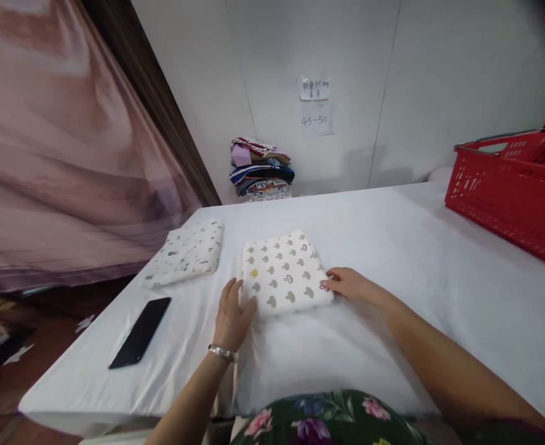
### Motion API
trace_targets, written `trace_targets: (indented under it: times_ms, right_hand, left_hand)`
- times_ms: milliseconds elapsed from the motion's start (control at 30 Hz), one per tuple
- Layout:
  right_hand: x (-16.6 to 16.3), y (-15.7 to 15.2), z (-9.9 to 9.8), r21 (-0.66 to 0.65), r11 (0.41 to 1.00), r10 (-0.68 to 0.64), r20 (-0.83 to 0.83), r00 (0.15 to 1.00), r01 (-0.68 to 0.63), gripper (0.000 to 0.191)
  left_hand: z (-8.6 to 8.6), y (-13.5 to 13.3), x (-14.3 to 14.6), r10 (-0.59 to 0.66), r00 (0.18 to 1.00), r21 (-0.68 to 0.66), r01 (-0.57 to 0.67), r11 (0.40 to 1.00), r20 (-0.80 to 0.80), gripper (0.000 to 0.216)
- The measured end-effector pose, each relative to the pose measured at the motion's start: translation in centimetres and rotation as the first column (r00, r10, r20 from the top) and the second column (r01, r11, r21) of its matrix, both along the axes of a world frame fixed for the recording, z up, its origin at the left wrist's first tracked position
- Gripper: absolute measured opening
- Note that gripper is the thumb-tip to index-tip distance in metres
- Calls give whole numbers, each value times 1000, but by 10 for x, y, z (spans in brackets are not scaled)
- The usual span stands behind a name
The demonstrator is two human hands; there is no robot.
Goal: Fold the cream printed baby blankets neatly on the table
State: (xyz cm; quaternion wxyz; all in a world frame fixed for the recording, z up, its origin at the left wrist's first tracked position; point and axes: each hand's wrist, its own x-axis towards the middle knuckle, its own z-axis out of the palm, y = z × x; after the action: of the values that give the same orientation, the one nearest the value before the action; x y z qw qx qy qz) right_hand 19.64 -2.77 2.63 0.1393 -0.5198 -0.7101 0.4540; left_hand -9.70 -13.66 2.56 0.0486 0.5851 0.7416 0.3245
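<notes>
A folded white cloth (284,272) printed with grey mushroom shapes lies flat on the table in front of me. Along its left edge rests my left hand (233,316), fingers stretched and the thumb apart at the front left corner; a silver bracelet circles that wrist. At the front right corner, my right hand (350,284) pinches the cloth's edge between thumb and fingers. Left of it sits a second folded white cloth (189,252) with small dark prints. A black phone (140,334) lies nearer the table's left edge.
A white cover spreads over the table (374,235). Against the wall stands a stack of folded fabrics (262,170). A red plastic basket (513,204) is at the right. Paper signs (316,104) hang on the wall, and a pink curtain (68,136) drapes at the left.
</notes>
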Motion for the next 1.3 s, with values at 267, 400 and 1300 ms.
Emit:
trace_targets:
  times_ms: [267, 400, 1300]
  right_hand:
    - [-42, 22, 18, 363, 926, -217, 276, 936, 107, 32]
    - [-52, 32, 9, 395, 917, -192, 317, 929, 54, 22]
    - [-68, 79, 6, 397, 914, -250, 385, 888, 85, 35]
  left_hand:
    - [-4, 22, 17, -185, 931, -126, 152, 980, -314, 51]
    - [-15, 22, 16, -193, 933, -189, 140, 972, -303, 50]
    - [-21, 18, 16, -177, 950, -85, 161, 983, -259, 48]
